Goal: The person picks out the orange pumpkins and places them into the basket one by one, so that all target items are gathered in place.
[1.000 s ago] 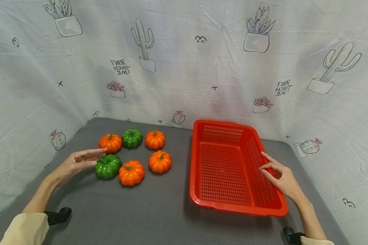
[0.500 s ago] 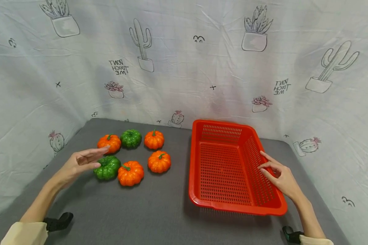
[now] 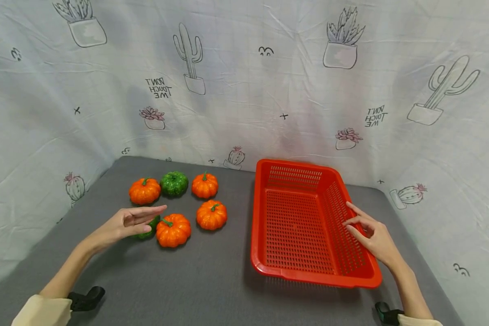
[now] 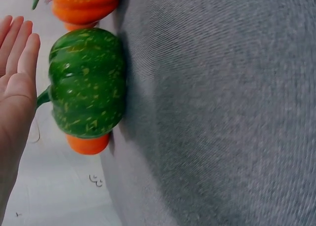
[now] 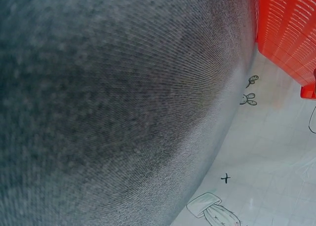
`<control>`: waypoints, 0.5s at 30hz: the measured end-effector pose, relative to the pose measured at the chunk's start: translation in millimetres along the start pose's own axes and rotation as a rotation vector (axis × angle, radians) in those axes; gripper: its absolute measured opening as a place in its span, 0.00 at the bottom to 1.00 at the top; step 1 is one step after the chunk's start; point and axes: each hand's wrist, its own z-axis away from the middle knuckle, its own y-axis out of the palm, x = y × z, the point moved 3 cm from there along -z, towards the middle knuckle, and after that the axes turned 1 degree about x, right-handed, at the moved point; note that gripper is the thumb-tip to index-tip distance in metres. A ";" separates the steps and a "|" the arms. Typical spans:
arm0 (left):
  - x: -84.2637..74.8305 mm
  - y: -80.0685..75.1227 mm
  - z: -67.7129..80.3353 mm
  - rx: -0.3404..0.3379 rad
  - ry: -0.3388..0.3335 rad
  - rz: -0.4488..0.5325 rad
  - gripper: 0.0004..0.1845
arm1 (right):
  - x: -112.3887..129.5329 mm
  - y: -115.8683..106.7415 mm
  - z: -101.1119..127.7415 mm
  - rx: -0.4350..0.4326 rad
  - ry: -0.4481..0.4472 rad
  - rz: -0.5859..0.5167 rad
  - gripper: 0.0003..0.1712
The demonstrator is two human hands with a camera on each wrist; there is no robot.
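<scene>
Several small pumpkins lie on the grey table [image 3: 212, 280]: a near green pumpkin [image 3: 148, 229] [image 4: 86, 83] mostly hidden behind my left hand [image 3: 136, 219], an orange pumpkin [image 3: 173, 230] just right of it, another orange pumpkin [image 3: 211, 215], and a back row of orange [image 3: 144, 191], green [image 3: 174, 183] and orange [image 3: 205, 185]. My left hand [image 4: 17, 83] hovers flat, fingers straight, over the near green pumpkin, holding nothing. My right hand [image 3: 364, 224] rests with relaxed fingers on the right wall of the empty red basket [image 3: 305, 271].
A white cloth printed with cactus drawings hangs behind and to both sides of the table. The basket's outer wall [image 5: 286, 33] shows in the right wrist view above the grey surface. Black clips sit at the table's near edge [image 3: 85, 296].
My left hand has slid rightwards over the near green pumpkin, now covering most of it. My right hand has stayed on the basket wall.
</scene>
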 end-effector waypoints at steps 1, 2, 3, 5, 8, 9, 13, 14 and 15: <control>1.6 0.6 -0.9 0.001 -0.012 -0.006 0.27 | 0.1 0.1 0.2 -0.001 -0.003 0.004 0.07; 3.0 1.1 -1.8 0.002 -0.021 -0.008 0.27 | 0.0 0.0 0.3 -0.001 -0.002 0.004 0.07; 4.3 1.4 -2.5 0.001 -0.026 -0.010 0.27 | 0.1 0.0 0.5 -0.002 -0.004 0.004 0.07; 6.5 1.3 -3.9 -0.005 -0.026 -0.009 0.28 | 0.1 0.0 0.8 -0.002 -0.006 0.007 0.07; 8.9 0.6 -5.0 -0.010 -0.009 -0.011 0.28 | 0.2 -0.1 1.1 -0.001 -0.008 0.006 0.07; 9.3 0.1 -5.1 -0.013 -0.007 -0.013 0.28 | 0.1 -0.2 1.1 -0.001 -0.008 0.004 0.07; 8.4 -0.2 -4.9 -0.019 -0.010 -0.033 0.28 | 0.0 -0.3 0.7 0.003 -0.009 -0.007 0.07; 7.9 -0.2 -4.9 -0.018 -0.008 -0.045 0.28 | 0.0 -0.4 0.5 0.004 -0.008 -0.010 0.07; 7.3 -0.2 -5.1 -0.019 -0.004 -0.066 0.28 | -0.1 -0.5 0.3 0.006 -0.006 -0.013 0.07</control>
